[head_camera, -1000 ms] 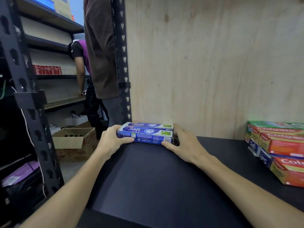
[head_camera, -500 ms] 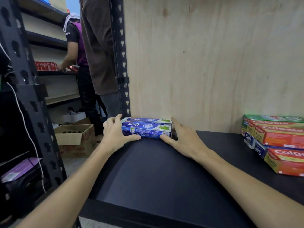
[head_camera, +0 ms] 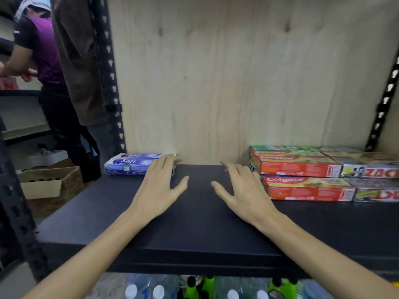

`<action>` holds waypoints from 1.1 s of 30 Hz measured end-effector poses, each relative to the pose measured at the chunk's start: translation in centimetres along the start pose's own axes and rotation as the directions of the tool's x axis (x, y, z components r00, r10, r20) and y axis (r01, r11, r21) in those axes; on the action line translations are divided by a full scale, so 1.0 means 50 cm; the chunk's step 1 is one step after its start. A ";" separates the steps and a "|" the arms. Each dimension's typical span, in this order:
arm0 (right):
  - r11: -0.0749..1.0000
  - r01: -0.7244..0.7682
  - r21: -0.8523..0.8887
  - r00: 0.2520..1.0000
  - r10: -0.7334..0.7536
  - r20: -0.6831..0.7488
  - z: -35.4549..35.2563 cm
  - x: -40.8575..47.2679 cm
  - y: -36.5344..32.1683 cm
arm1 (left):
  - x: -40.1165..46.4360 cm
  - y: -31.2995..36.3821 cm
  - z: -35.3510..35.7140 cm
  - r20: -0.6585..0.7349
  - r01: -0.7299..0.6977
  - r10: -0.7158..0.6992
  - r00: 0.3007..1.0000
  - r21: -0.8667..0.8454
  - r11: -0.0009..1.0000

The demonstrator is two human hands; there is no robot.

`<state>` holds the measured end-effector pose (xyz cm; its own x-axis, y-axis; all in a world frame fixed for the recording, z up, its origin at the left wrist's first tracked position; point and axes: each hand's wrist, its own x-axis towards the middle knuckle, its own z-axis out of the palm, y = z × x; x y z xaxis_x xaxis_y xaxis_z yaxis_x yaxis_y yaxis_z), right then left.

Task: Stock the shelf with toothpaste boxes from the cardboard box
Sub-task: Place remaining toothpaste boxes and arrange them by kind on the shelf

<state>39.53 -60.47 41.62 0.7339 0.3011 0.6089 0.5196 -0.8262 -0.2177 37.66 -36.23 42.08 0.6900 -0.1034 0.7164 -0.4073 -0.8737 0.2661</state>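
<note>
Two blue Safi toothpaste boxes lie side by side at the back left corner of the black shelf, against the plywood back. My left hand is spread flat with its fingertips over the right end of those boxes. Over the bare middle of the shelf, my right hand is open and holds nothing, its fingers close to the red Colgate boxes. The cardboard box I stock from is not in view.
Red Colgate and grey Zact boxes are stacked at the right. Black slotted uprights frame the shelf. Bottles stand on the level below. Two people stand at the left beside an open carton on the floor.
Both hands have let go of the Safi boxes and shifted right. My right hand moved towards the Colgate stack. The view swung right and down.
</note>
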 end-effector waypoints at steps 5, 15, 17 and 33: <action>0.980 -0.173 -0.101 0.966 0.149 -0.210 -0.100 -0.064 0.153 | 0.026 0.136 0.103 0.081 0.127 -0.111 0.991 -0.243 0.962; 0.840 -0.484 -0.247 0.845 0.374 -0.383 -0.189 -0.102 0.406 | 0.117 0.336 0.250 0.217 0.284 -0.196 0.956 -0.529 0.800; 0.855 -0.442 -0.270 0.868 0.331 -0.370 -0.185 -0.099 0.416 | 0.131 0.338 0.260 0.211 0.310 -0.228 0.950 -0.575 0.757; 0.921 -0.340 -0.193 0.895 0.253 -0.369 -0.177 -0.101 0.396 | 0.127 0.298 0.265 0.177 0.384 -0.351 0.919 -0.595 0.706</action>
<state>42.26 -82.56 40.97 0.6265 -0.1150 0.7709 0.1447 -0.9547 -0.2600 43.89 -56.19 42.04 0.8833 0.1279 0.4510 -0.3783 -0.3739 0.8468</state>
